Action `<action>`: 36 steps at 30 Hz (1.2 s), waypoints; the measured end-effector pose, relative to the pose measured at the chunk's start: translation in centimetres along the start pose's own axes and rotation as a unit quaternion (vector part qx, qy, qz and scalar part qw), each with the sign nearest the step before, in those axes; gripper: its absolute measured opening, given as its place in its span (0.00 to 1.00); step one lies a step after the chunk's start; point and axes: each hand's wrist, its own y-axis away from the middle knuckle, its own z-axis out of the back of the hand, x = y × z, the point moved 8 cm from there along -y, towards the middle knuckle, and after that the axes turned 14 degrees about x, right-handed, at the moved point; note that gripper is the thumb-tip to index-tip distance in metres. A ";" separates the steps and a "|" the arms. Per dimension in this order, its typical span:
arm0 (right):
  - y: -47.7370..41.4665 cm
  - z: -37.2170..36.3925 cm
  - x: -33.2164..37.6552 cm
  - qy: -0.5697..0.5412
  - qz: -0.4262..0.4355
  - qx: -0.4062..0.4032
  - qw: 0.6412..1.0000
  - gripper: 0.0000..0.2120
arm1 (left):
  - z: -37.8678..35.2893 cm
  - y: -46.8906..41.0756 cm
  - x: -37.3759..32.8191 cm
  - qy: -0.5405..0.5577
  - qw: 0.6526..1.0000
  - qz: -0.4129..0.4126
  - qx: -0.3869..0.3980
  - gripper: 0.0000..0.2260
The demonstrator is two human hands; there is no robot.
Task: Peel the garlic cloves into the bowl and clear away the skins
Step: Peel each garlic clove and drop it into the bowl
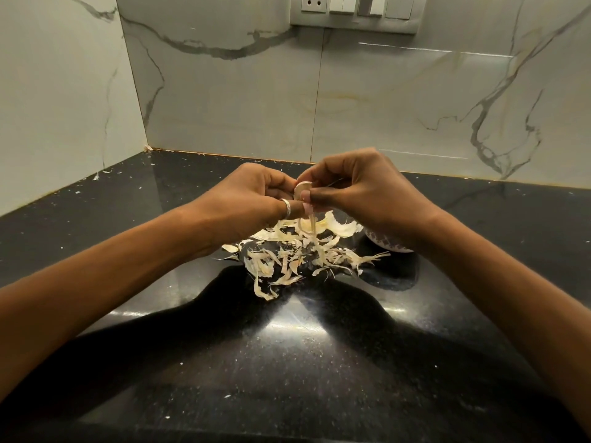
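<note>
Just above the black counter (287,372), both hands meet around one garlic clove (302,189), pale and rounded, with a thin strip of skin (311,220) trailing down from it. The left hand (252,196) pinches it from nine o'clock with curled fingers. The right hand (364,190) pinches it from three o'clock. Cream, curled skins (297,255) lie heaped at six o'clock of the clove. A patterned bowl (388,245) peeks out at four o'clock, under the right wrist.

A single wide-angle view sits at the person's head, facing forward and down onto the dark counter (198,372). It is close: the left hand (252,199) and right hand (361,190) meet near centre, and the marble-patterned wall (243,100) fills the upper half.
</note>
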 end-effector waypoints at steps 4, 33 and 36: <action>-0.2 0.2 -0.1 -0.021 0.017 -0.009 1.000 0.07 | 0.4 0.3 -0.3 0.032 0.999 -0.020 -0.029 0.05; 0.4 -1.0 0.8 0.177 0.102 -0.101 0.974 0.06 | -0.6 0.3 -0.3 -0.010 0.999 -0.031 -0.033 0.10; 0.4 -1.0 0.8 0.179 0.107 -0.111 0.972 0.06 | -0.7 0.3 -0.4 -0.014 0.999 -0.036 -0.039 0.11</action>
